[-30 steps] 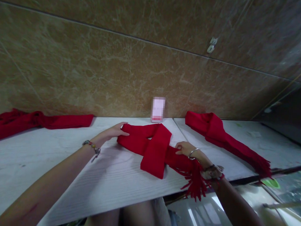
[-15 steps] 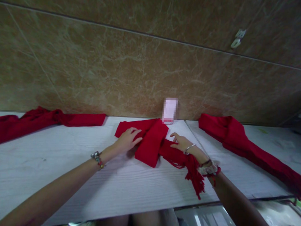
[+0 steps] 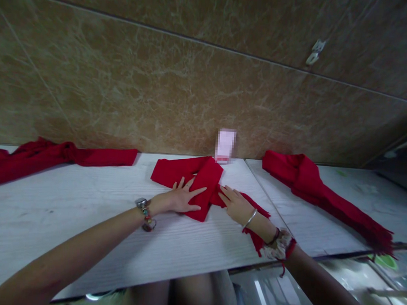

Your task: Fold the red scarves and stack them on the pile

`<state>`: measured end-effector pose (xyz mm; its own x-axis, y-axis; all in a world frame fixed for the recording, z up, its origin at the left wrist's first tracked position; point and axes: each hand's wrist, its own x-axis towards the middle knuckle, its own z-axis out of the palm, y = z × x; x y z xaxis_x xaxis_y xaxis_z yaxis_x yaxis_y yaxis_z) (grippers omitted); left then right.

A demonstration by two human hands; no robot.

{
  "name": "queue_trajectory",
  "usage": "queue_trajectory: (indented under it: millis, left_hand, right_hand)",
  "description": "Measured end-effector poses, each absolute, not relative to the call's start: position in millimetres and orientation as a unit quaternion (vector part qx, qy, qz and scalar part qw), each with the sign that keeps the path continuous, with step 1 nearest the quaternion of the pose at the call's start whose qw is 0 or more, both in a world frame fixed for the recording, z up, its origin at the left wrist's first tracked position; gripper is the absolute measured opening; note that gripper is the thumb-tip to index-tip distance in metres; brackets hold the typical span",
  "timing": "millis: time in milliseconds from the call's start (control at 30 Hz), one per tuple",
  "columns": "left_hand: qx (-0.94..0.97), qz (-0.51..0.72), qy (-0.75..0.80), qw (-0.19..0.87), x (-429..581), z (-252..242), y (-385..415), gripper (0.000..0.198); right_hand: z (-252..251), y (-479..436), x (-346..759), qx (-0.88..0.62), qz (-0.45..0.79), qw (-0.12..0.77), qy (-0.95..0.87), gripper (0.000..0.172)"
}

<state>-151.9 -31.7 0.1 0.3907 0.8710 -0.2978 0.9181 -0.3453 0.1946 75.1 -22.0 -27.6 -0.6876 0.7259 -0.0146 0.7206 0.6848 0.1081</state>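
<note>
Mid scarf (image 3: 213, 173), red, lies on the white bench (image 3: 173, 249), folded so one broad strip crosses over the other. Small gap in the fold just above the left hand's fingers. Fringed tail runs out to the right, partly under the right hand and wrist.

Left hand (image 3: 186, 201): palm down on the crossing, fingers spread wide, not wrapped around anything. Beaded bracelet (image 3: 148, 216) on that wrist. Right hand (image 3: 237, 206): laid over the tail just right of the crossing, fingers straight with narrow gaps; can't see its thumb from here. Bangle (image 3: 250, 218) plus a pale scrunchie (image 3: 280, 247) on that arm.

Two more red scarves, both well apart from the hands: left scarf (image 3: 63, 154) along the wall (image 3: 135, 92), right scarf (image 3: 312, 189) angled across the bench, fringe at the front edge. Pink-white item (image 3: 225, 145), blurred out, stands by the wall just behind the mid scarf. White fitting (image 3: 315, 52) higher up on the wall.
</note>
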Motion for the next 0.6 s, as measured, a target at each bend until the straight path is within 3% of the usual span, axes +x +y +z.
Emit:
queue_trajectory:
  millis: [267,467,600]
  left_hand:
    - [0.833,-0.118,0.499,0.206,-159,12,-34,0.067]
    - [0.836,-0.104,0.495,0.214,-161,19,-34,0.066]
    - [0.84,-0.063,0.524,0.127,-147,15,-39,0.066]
  right_hand:
    - [-3,-26,108,0.347,0.048,0.086,0.933,0.059]
    - [8,-24,176,0.491,0.026,0.177,0.853,0.075]
    - [27,-31,170,0.45,-0.047,0.144,0.88,0.061]
